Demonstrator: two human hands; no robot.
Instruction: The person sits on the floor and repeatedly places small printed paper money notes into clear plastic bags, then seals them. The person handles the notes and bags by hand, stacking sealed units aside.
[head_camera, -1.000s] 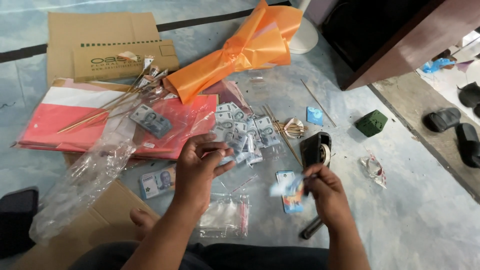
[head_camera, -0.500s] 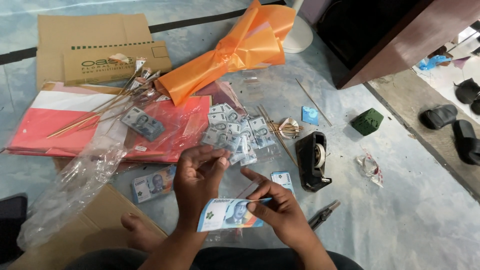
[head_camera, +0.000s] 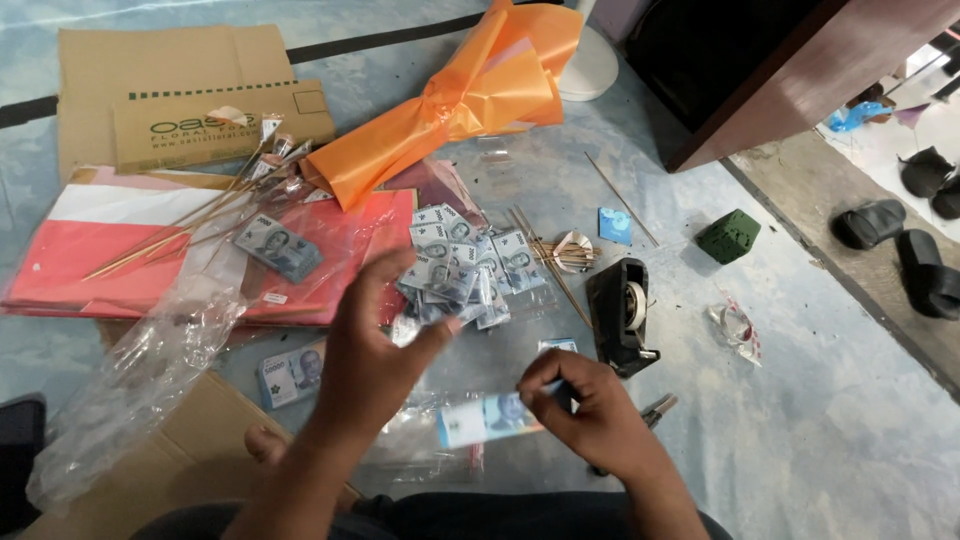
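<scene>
Since the earlier frame the left hand has lifted away from the right hand and now hangs, slightly blurred, above the floor with fingers loosely spread and nothing in them. The blue-green paper banknote in a clear plastic sleeve has swung from lying under both hands to projecting leftward from the right hand, which pinches its right end between thumb and fingertips.

Landmark: the black desktop tape dispenser. The held banknote sits below and left of it, near the person's lap. The right hand is directly below it, close by. The left hand is well to its left. A loose pile of folded grey-blue banknotes lies just left and slightly above it, beyond the left hand. A bundle of thin wooden skewers lies just above it. A dark green foam block sits above and right of it. A sheet of crumpled orange plastic wrap lies well above and left. A stack of red and pink paper sheets lies far left.
</scene>
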